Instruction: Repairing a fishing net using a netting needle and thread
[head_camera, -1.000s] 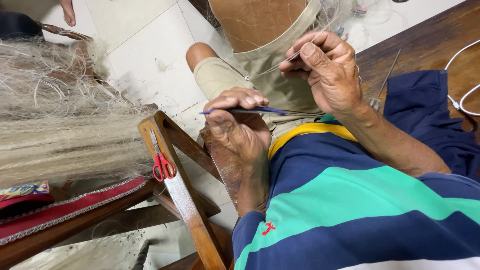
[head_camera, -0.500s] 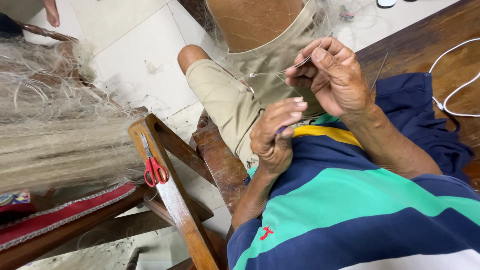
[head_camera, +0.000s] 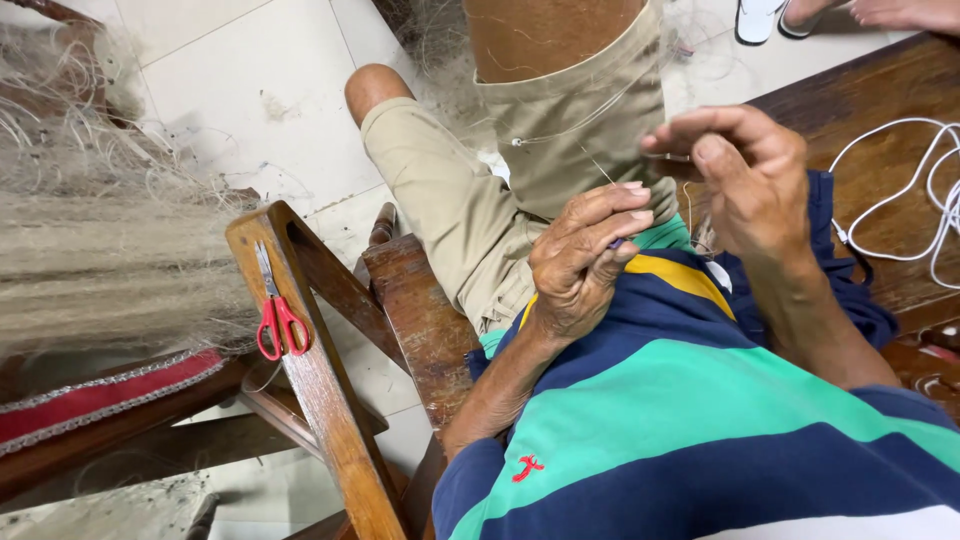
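1. The left hand (head_camera: 585, 260) is seen curled over the chest, its fingers drawn together; a small dark blue tool (head_camera: 617, 243) is pinched at the fingertips, and only its tip can be made out.
2. The right hand (head_camera: 745, 170) is raised just beside the left, thumb and forefinger pressed together on a thin pale thread (head_camera: 600, 168).
3. The thread is stretched between the two hands, above the lap and the beige shorts (head_camera: 520, 170); where it ends cannot be told.
4. The two hands are held near each other, not touching.
5. A striped shirt (head_camera: 720, 400) in navy, green and yellow is seen below the hands.
6. Red scissors (head_camera: 278, 318) are laid on the sloping wooden chair arm (head_camera: 320, 390), well apart from both hands, to the left.
7. A thick bundle of pale fibre (head_camera: 100, 260) is spread across the left of the view, over a red cushion (head_camera: 90, 395).
8. More loose fibre (head_camera: 430, 40) is seen on the tiled floor (head_camera: 220, 90) by the bent knee.
9. A white cable (head_camera: 900, 190) is looped on the dark wooden bench (head_camera: 880, 90) to the right, near the right forearm.
10. Another person's foot in a white sandal (head_camera: 765, 18) is glimpsed at the top edge.
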